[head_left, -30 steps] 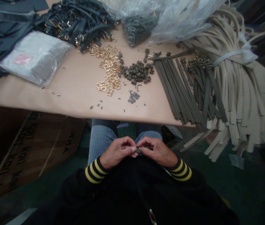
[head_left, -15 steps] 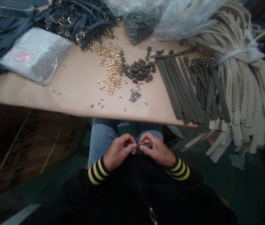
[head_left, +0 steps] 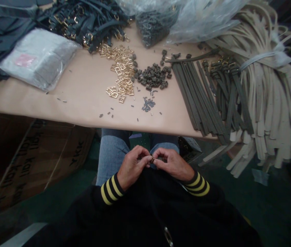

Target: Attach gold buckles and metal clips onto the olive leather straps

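Over my lap, my left hand and my right hand meet fingertip to fingertip. Both pinch one small dark strap loop with a brassy glint, mostly covered by the fingers. On the table beyond lie a pile of similar olive strap loops, a heap of gold-coloured rectangular buckles and a little cluster of small grey metal pieces.
Olive straps lie side by side at the table's right, next to a tied bundle of beige straps overhanging the edge. A plastic-wrapped packet and dark straps with buckles are at left. A cardboard box stands below.
My left hand has shifted slightly right, its thumb now covering more of the loop. My right hand has barely moved; the table things stay put.
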Available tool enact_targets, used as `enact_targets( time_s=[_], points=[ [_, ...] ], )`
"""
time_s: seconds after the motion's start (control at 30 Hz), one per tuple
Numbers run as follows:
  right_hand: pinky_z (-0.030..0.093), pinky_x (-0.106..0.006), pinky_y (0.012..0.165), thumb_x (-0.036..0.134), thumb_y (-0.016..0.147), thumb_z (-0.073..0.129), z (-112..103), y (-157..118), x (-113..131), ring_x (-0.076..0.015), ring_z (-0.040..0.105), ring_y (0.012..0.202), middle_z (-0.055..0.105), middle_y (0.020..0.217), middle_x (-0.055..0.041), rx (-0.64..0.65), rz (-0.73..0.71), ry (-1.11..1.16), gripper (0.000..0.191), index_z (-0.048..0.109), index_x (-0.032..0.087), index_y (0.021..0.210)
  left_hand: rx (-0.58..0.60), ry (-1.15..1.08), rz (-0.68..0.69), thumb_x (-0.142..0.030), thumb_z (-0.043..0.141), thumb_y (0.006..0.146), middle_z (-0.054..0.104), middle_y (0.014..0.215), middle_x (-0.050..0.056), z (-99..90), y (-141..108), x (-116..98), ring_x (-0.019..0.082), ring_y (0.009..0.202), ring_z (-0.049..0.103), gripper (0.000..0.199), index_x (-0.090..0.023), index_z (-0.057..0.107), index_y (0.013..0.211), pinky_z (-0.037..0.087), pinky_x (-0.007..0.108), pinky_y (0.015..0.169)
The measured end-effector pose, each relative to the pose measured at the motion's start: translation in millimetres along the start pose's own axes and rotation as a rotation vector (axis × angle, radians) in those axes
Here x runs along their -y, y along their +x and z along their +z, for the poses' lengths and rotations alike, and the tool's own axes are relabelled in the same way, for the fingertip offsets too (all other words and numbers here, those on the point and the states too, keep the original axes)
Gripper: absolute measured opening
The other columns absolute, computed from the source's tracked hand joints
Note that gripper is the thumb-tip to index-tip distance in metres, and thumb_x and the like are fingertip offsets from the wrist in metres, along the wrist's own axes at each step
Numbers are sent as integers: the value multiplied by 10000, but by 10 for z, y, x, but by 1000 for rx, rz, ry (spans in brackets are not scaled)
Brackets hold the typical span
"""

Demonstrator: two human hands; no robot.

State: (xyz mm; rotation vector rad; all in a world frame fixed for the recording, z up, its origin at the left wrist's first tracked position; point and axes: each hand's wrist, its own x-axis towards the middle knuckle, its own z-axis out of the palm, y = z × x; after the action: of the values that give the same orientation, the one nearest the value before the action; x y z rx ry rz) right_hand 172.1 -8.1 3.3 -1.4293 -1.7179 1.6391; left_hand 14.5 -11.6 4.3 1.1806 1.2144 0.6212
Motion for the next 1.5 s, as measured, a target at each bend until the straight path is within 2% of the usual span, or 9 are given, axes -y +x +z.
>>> enact_targets(
  time_s=[0.13,0.27,0.5,0.6,0.8,1.0,1.27,1.4,1.5],
  points=[
    [326,-220,537,156,679,497,-5,-2,68,-106,428,563,469,584,29,-27,-76,-35,56,468,164,632,140,-208,-112,-346,530,727,492,714,-17,-28,40,25,84,586,490,266,-137,473,881,445,212,503],
    [326,-218,540,129,658,476,-12,-6,95,-106,417,559,455,580,32,-20,-76,-52,68,444,169,613,278,-332,-227,-389,605,660,468,636,-40,-58,67,51,60,516,462,332,-124,457,793,429,200,469],
    [331,-218,554,126,650,463,-24,-15,126,-110,422,574,464,597,26,19,-135,-53,65,429,174,624,301,-539,-261,-329,698,577,486,661,-35,-67,67,41,52,544,448,363,-127,451,751,387,162,445],
    [330,-218,553,137,659,467,-17,-12,143,-109,422,573,460,598,24,38,-142,-43,70,423,174,618,330,-590,-291,-305,724,547,497,646,-41,-74,63,34,37,498,440,381,-130,439,730,371,152,424],
    [325,-223,534,118,658,464,-8,-13,150,-113,434,539,488,549,25,53,-42,-69,83,422,174,615,305,-688,-288,-253,720,569,494,582,-55,-89,57,20,24,446,432,347,-136,410,672,356,133,387],
    [312,-221,516,87,654,445,-5,-20,163,-116,448,508,539,517,12,27,41,-71,113,405,175,595,240,-705,-251,-247,692,614,446,520,-76,-109,46,-19,11,402,384,296,-130,438,713,368,126,368],
    [295,-212,506,66,634,433,6,-36,202,-112,432,514,521,518,21,21,101,-74,124,404,173,577,222,-681,-277,-264,697,593,472,584,-79,-133,35,-58,-22,333,294,354,-159,372,685,249,88,269],
    [313,-218,536,91,646,457,35,-21,216,-123,457,567,516,580,8,-22,70,-130,115,406,171,580,211,-532,-283,-309,684,596,429,516,-100,-121,48,-19,-15,312,280,353,-163,376,687,260,101,271],
    [315,-221,529,103,669,451,88,-23,213,-125,462,566,520,615,-1,-76,93,-204,95,410,172,618,238,-359,-279,-369,663,596,429,536,-86,-146,80,25,11,339,341,349,-149,430,733,312,135,294]
  ],
)
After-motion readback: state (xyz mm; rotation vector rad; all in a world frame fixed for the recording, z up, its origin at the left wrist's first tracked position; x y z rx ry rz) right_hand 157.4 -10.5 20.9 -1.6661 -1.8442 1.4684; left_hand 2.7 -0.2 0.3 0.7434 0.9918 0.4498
